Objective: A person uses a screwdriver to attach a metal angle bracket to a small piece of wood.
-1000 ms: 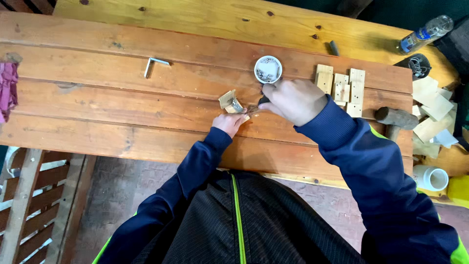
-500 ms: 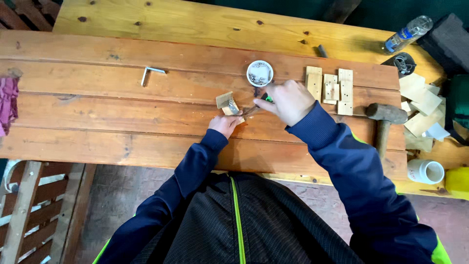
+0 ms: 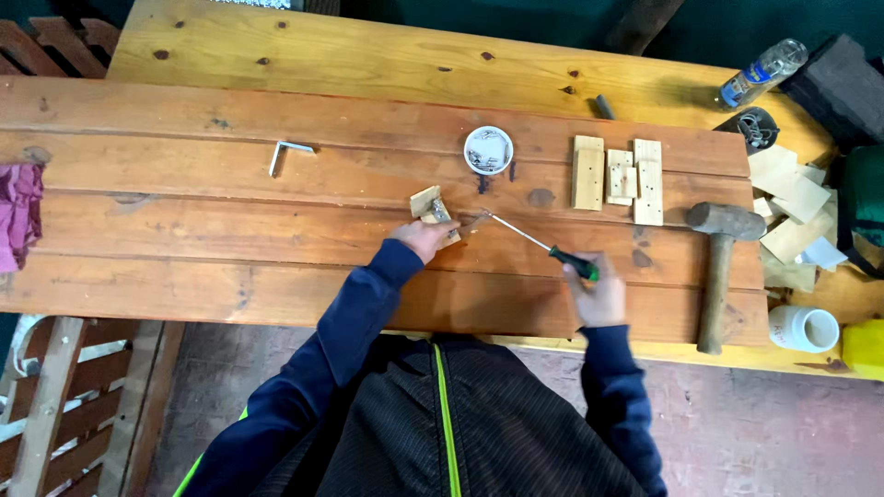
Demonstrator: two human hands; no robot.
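My left hand (image 3: 425,238) holds a small wooden piece (image 3: 433,210) down on the wooden table (image 3: 230,230). My right hand (image 3: 597,293) grips the black and green handle of a screwdriver (image 3: 543,247), whose thin shaft slants up and left with its tip close to the wooden piece. A small white round cup (image 3: 488,149) with several screws stands just beyond the piece, with a couple of dark screws loose beside it.
Three drilled wooden slats (image 3: 619,172) lie right of the cup. A hammer (image 3: 720,258) lies at the right, with wood offcuts (image 3: 790,198), a white container (image 3: 803,329) and a plastic bottle (image 3: 762,72) beyond. A metal bracket (image 3: 285,155) lies to the left, a pink cloth (image 3: 20,213) at the edge.
My right hand has pulled back from beside the cup toward the table's near edge and now holds the screwdriver by its handle, shaft pointing at the piece. My left hand has stayed on the piece.
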